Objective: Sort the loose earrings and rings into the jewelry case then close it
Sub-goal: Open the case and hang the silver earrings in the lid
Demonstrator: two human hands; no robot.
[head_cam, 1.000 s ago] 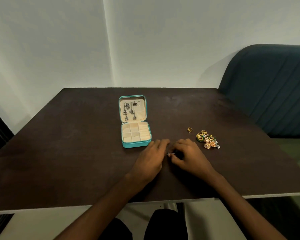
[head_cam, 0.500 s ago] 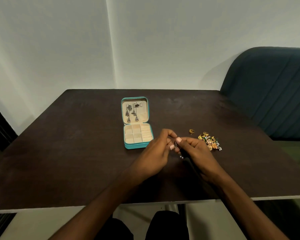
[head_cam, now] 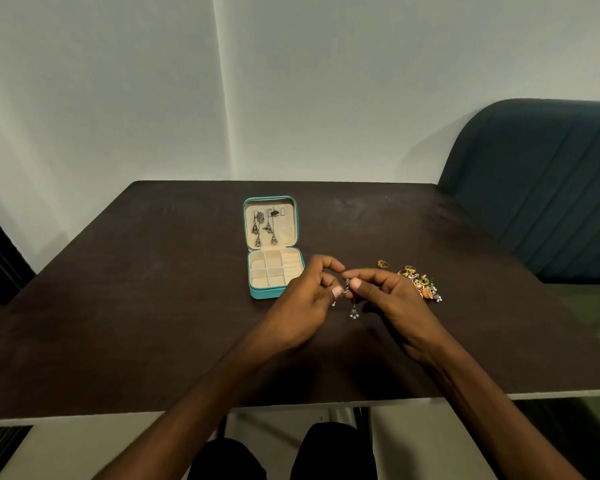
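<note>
Silver drop earring: now lifted off table, pinched btwn left hand & right hand fingertips, dangling below; case open just beyond left hand, loose pile beyond right; prob. next for lid.

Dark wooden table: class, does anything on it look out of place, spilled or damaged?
Nothing looks damaged. The only untidy spot is the loose heap of gold and green jewellery, unsorted right of the open teal jewelry case. Both hands hold a small silver drop earring.
</note>
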